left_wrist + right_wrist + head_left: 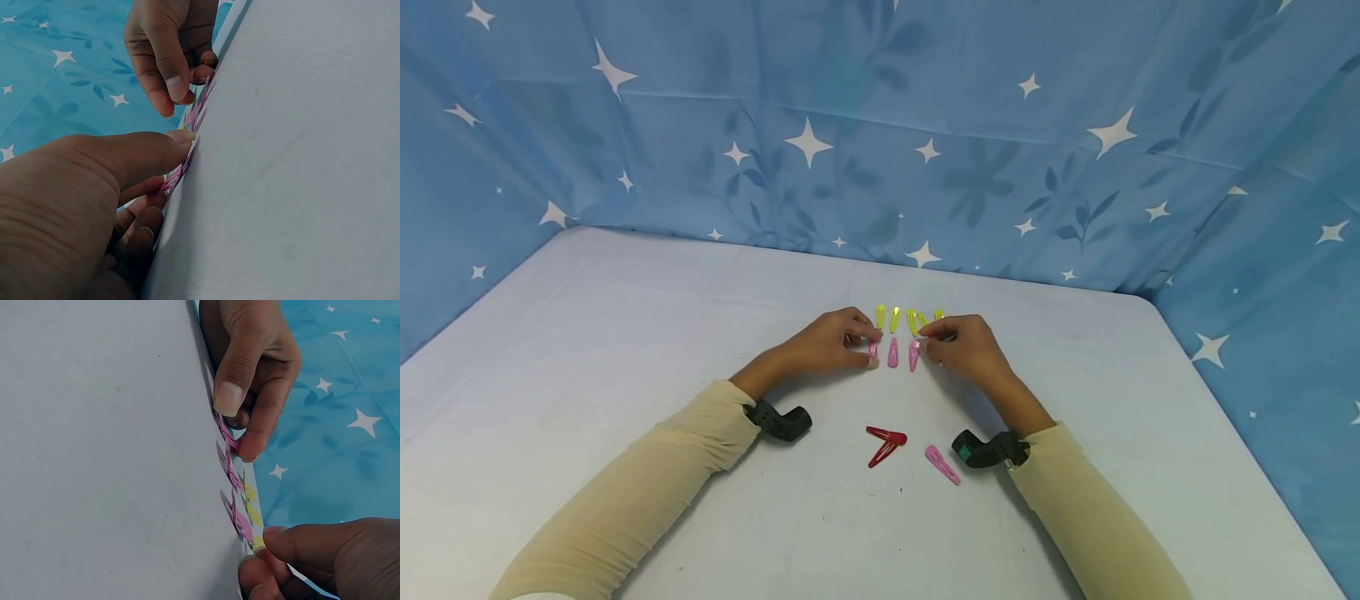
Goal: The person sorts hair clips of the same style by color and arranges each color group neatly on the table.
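Note:
My left hand [832, 343] pinches a pink hair clip [873, 349] lengthwise, thumb at its near end and a finger at its far end; the left wrist view shows this clip [171, 182] at the fingertips. To its right lies a second pink clip [892, 353], then a third [913, 357]. My right hand [967, 350] is loosely bent beside the third clip's far end, with no clip visibly gripped. In the right wrist view its thumb and finger are by that pink clip [243, 525] and a yellow clip [258, 542].
Several yellow hair clips [895, 319] form a row behind the pink ones, partly hidden by my right hand. Nearer me lie red clips [887, 446], overlapping at one end, and a loose pink clip [942, 465]. A blue star-patterned curtain [865, 167] borders the white table [700, 292].

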The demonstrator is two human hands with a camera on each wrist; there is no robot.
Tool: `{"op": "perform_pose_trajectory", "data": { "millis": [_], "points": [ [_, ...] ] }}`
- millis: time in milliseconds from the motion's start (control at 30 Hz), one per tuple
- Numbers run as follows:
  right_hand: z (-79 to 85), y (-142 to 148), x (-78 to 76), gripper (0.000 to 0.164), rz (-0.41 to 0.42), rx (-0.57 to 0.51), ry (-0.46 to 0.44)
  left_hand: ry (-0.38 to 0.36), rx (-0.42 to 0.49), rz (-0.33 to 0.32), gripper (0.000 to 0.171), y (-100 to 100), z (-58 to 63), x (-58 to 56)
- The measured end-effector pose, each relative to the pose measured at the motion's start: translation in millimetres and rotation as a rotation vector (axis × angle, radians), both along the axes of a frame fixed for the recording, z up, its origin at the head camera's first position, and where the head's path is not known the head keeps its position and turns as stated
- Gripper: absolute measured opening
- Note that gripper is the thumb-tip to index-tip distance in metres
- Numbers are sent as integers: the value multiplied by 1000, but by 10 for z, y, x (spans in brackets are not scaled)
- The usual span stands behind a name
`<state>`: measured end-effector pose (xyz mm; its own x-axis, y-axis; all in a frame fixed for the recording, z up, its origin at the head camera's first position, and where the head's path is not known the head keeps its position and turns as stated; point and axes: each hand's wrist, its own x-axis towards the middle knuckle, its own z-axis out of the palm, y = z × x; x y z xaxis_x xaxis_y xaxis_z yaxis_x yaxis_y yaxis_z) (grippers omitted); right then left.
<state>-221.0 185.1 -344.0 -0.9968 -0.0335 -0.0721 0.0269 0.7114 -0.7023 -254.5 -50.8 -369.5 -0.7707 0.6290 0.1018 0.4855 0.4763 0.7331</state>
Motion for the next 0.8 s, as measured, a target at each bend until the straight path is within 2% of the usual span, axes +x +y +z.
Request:
{"op": "perform_pose_trajectory", "data": {
  "millis": [300,500,800],
  "points": [
    [-6,74,71,19,13,-18,14,-3,-3,2,39,3,16,12],
    [-2,120,112,19,91,-32,-8,0,0,3,39,-2,8,9],
    [29,215,264,17,117,20,-30,-10,-12,13,39,1,40,24]
  ]
}}
